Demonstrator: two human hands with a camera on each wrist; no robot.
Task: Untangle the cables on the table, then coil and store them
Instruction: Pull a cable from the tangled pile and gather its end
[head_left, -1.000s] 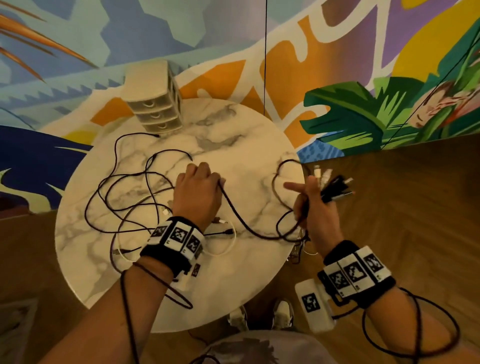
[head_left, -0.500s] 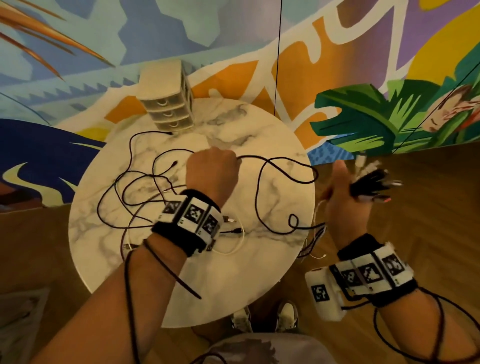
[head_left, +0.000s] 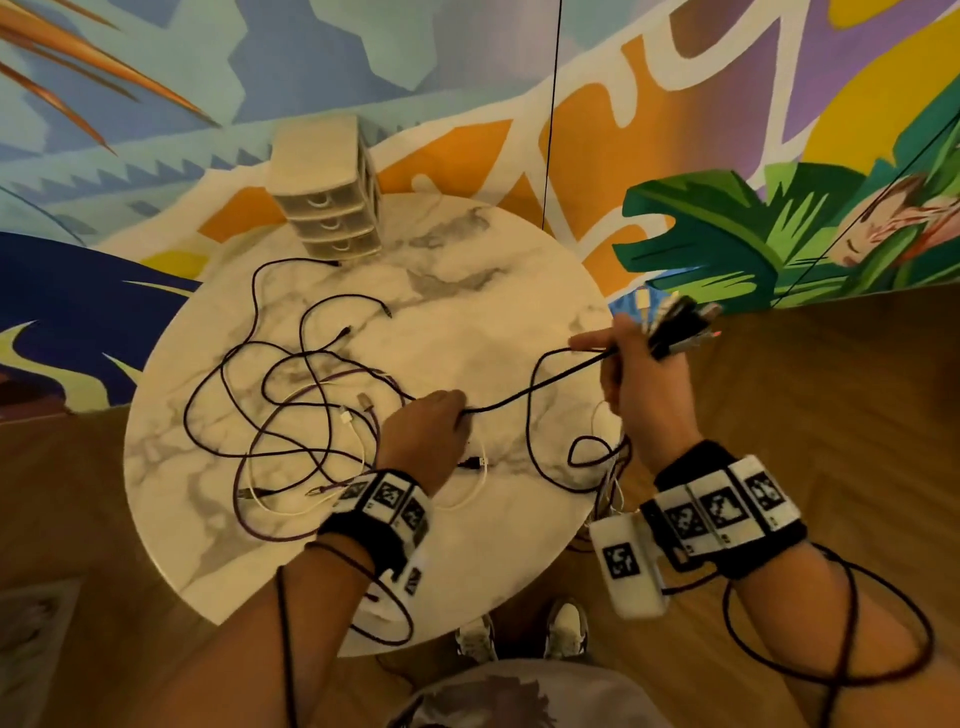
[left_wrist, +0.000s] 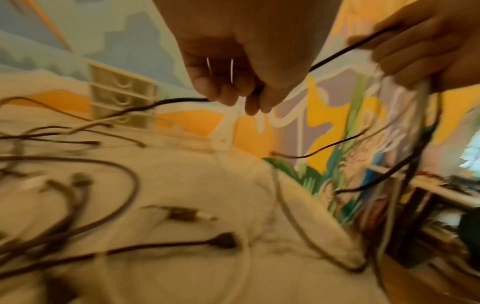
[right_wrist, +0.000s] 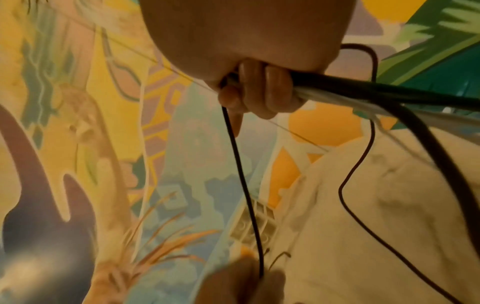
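A tangle of dark and white cables (head_left: 291, 410) lies on the left half of the round marble table (head_left: 467, 280). My left hand (head_left: 431, 426) hovers over the table's middle and pinches one black cable (head_left: 545, 382) (left_wrist: 176, 101). That cable runs taut up to my right hand (head_left: 639, 379), which is off the table's right edge. The right hand grips a bundle of cable ends (head_left: 680, 327) (right_wrist: 363, 88), with plugs fanning out past its fingers. More loops (head_left: 592, 457) hang from it over the table edge.
A small beige three-drawer organizer (head_left: 327, 208) stands at the table's far edge against the painted wall. Loose plugs (head_left: 363, 402) lie in the tangle. The floor (head_left: 831, 415) is wood. My shoes (head_left: 519, 634) show below the table's near edge.
My left hand has come back toward me from the table's far middle, drawing the black cable along. The right hand with the bundle has moved inward to the table edge, and the cable between them is now taut.
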